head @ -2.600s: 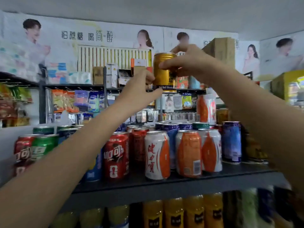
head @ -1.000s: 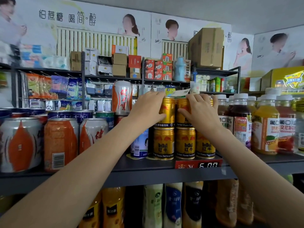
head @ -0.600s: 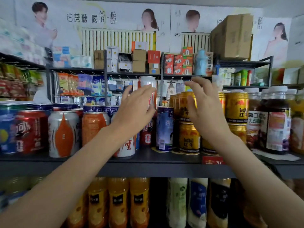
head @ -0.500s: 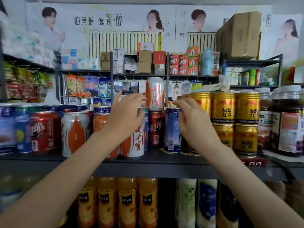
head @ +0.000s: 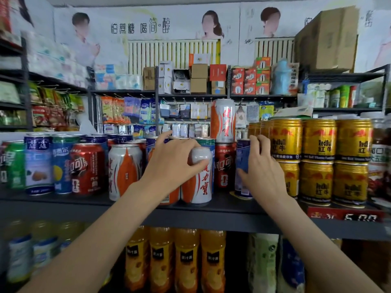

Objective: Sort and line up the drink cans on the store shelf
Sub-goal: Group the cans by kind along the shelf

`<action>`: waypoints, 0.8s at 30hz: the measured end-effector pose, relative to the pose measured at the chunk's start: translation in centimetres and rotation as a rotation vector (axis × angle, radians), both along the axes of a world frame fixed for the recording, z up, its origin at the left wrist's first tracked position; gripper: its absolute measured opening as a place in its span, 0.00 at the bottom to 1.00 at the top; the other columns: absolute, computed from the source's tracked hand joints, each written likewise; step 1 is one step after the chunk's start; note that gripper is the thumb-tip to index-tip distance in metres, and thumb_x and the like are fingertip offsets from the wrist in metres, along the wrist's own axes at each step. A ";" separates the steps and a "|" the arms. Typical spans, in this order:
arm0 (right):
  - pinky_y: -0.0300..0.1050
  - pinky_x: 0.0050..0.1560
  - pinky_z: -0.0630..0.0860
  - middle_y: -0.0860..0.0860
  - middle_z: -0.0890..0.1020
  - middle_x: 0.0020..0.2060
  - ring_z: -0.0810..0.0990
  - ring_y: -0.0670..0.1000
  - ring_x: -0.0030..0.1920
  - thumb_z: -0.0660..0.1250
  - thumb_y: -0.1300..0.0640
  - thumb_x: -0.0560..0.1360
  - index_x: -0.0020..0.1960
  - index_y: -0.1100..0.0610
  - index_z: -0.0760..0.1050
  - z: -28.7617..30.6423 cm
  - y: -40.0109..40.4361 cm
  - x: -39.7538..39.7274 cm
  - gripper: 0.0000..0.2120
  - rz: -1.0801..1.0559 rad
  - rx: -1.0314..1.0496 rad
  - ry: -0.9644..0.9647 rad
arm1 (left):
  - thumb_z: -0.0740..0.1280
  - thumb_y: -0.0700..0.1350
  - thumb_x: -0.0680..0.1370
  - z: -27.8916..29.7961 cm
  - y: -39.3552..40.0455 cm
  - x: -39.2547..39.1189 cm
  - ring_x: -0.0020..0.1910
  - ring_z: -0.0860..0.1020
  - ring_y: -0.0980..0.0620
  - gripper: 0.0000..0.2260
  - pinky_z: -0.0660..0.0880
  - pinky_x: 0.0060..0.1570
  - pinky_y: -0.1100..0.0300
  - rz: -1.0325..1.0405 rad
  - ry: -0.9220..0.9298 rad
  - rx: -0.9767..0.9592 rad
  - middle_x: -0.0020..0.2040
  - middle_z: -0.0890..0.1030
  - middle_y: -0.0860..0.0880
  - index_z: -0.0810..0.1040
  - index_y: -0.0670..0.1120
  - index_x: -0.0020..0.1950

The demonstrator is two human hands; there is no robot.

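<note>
Both hands have left the gold cans (head: 319, 157), which now stand stacked in two tidy layers at the right of the shelf (head: 211, 216). A second ago they were pressing on that stack; now they work in the mixed group just to the left of it.

The left hand (head: 173, 163) curls over the top of a white-orange can (head: 197, 182) at the near edge, thumb on its front and fingers (head: 165, 137) behind, so it grips the can. The right hand (head: 261, 168) wraps a blue can (head: 243, 166) beside the gold stack and holds it by the side. Both cans are standing on the shelf.

I judge that the gold group is finished and the sorting goes on to the mixed cans. One more white-orange can, the top can (head: 223, 120), sits on a red can (head: 225, 166) further back and looks out of place.
</note>
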State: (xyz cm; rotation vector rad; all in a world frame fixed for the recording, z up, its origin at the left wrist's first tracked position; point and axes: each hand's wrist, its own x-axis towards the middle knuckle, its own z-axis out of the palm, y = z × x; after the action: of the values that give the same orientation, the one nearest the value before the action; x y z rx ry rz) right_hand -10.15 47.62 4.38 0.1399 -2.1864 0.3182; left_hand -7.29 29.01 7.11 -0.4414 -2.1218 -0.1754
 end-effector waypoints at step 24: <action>0.35 0.46 0.65 0.55 0.72 0.56 0.72 0.51 0.54 0.75 0.49 0.65 0.62 0.56 0.65 9.7 -10.4 7.2 0.31 0.454 -0.065 0.475 | 0.73 0.50 0.70 2.8 -4.3 3.1 0.57 0.73 0.58 0.23 0.69 0.60 0.61 -0.603 0.046 0.411 0.57 0.77 0.52 0.69 0.47 0.60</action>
State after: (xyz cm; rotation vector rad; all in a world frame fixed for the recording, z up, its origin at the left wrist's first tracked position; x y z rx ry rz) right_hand -2.99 37.21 14.07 0.6157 -1.6549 0.5471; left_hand -4.23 24.68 9.93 -0.8114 -1.7878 -0.9154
